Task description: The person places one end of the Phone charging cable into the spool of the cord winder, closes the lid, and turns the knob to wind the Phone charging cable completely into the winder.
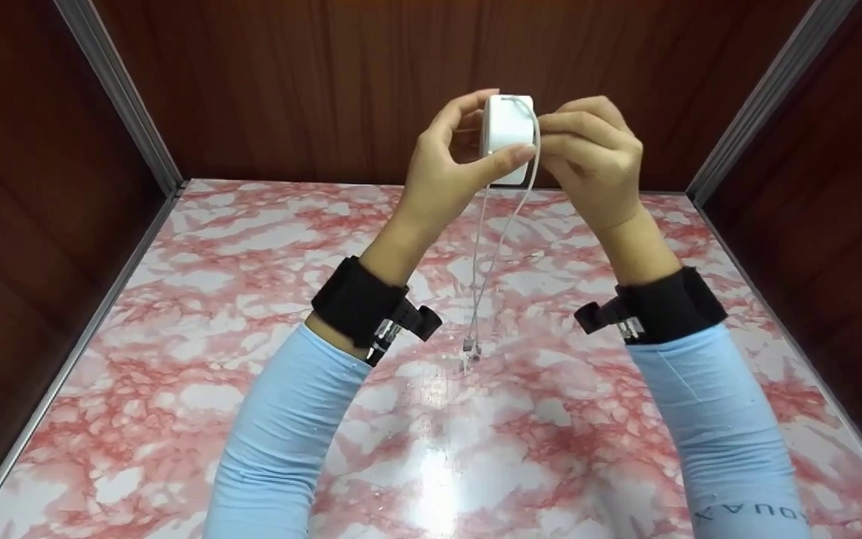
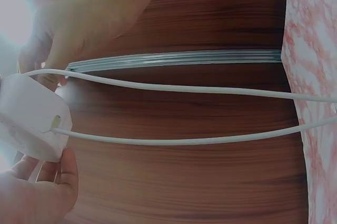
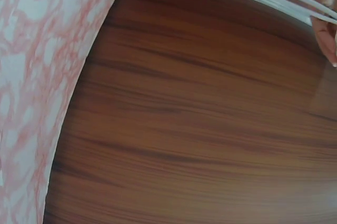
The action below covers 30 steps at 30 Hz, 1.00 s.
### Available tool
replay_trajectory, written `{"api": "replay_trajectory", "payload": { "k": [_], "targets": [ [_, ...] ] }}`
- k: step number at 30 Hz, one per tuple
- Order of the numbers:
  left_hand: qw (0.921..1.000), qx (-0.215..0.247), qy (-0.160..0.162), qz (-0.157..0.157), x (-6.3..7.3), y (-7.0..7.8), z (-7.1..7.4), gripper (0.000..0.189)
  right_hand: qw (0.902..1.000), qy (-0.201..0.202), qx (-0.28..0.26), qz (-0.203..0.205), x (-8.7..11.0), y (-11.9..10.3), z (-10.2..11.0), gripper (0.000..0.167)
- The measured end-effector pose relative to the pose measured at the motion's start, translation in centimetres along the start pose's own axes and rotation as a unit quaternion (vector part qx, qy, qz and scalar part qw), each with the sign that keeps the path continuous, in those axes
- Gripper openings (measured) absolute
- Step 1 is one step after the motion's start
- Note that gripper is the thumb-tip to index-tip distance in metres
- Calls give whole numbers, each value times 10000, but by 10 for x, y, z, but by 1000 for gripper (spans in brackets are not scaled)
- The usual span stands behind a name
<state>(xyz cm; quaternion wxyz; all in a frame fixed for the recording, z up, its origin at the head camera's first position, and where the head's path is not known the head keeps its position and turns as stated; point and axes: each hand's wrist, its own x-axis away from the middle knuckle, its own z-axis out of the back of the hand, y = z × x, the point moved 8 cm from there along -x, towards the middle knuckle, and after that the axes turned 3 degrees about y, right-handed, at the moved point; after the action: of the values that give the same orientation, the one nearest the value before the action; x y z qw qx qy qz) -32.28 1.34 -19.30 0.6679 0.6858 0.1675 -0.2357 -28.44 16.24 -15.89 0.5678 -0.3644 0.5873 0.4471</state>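
My left hand (image 1: 442,161) grips a small white box with rounded corners (image 1: 511,123), its thumb across the near side. Against the box's right side, the right hand (image 1: 592,153) has bent fingers; their tips are hidden, and I cannot tell what they pinch. A thin white cable (image 1: 536,142) curves from the top of the box down its right edge, and a second strand hangs below. In the left wrist view, one strand leaves a slot (image 2: 56,123) in the box. Small plugs (image 1: 468,344) dangle at the lower ends.
Below the hands spreads a red-and-white marbled tabletop (image 1: 251,359). Dark wood panels (image 1: 289,82) stand at the back and both sides, with metal corner strips (image 1: 120,93) between them. Each wrist wears a black strap (image 1: 360,299) with a small camera.
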Motion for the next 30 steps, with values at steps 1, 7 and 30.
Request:
{"api": "replay_trajectory", "payload": {
  "k": [1, 7, 30],
  "targets": [
    [10000, 14, 13, 12, 0, -1, 1, 61, 9999, -100, -26, -138, 0, 3, -1, 15],
    [10000, 45, 48, 62, 0, -3, 1, 60, 9942, -680, -169, -811, 1, 20, -6, 14],
    [10000, -40, 36, 65, 0, -9, 0, 62, 8846, -935, -2675, -3705, 22, 53, -18, 10]
  ]
}}
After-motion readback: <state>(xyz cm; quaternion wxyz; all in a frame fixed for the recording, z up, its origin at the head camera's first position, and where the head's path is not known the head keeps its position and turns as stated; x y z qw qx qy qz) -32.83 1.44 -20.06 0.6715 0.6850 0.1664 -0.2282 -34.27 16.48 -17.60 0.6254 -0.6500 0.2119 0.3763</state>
